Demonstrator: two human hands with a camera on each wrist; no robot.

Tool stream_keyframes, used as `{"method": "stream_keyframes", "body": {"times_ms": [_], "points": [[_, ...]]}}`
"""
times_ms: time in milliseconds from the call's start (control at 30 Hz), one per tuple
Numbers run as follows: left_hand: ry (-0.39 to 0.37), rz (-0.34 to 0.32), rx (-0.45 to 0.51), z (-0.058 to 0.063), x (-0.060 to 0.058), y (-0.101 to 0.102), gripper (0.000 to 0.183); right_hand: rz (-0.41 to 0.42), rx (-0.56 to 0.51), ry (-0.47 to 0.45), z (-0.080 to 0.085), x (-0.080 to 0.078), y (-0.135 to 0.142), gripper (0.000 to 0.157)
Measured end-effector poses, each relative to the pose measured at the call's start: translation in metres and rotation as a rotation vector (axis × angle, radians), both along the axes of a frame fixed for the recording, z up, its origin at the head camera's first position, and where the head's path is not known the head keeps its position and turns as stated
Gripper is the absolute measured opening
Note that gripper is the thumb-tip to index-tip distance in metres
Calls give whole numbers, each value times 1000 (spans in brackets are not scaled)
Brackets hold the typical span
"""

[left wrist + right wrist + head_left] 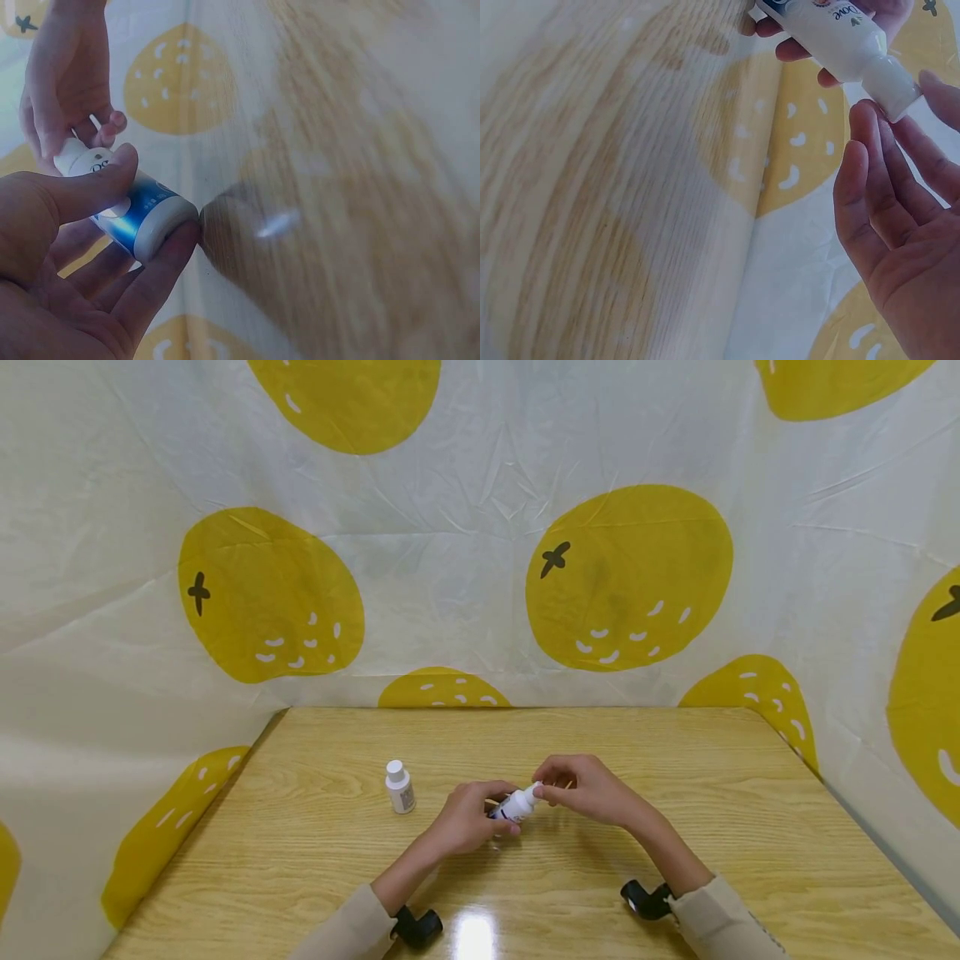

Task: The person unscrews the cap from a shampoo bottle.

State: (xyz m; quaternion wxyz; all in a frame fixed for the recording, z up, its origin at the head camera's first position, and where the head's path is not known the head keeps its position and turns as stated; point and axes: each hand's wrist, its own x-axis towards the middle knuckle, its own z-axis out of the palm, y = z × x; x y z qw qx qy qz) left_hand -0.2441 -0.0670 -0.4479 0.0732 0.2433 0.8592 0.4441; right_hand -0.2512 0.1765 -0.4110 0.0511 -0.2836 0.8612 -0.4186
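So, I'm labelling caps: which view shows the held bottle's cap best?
The right wrist view: the cap looks large and mostly uncovered. The head view shows it small; the left wrist view, partly hidden by the right hand.

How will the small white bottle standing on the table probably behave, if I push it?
The standing bottle is taller than wide, so a push near its cap may tip it. Pushed low, it could slide on the glossy tabletop. Once fallen, its rounded-looking body would probably roll.
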Motion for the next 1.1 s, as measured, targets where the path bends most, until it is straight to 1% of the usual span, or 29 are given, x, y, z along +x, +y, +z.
{"method": "stream_keyframes", "body": {"times_ms": [133,300,433,567,700,967,1100], "points": [[-2,1,1,1,0,0,42,10,-4,-3,0,0,0,18],[-6,2,1,1,1,0,41,20,-6,8,0,1,1,20],[-9,3,2,1,1,0,42,10,-3,14,1,0,1,22],[-9,3,2,0,1,0,42,4,1,11,1,0,1,20],[-11,2,2,0,0,0,42,7,4,7,0,0,1,19],[-14,5,6,0,1,0,42,9,-8,-1,2,1,1,21],[-20,10,5,0,1,0,43,6,-6,-4,1,1,1,19]]}}
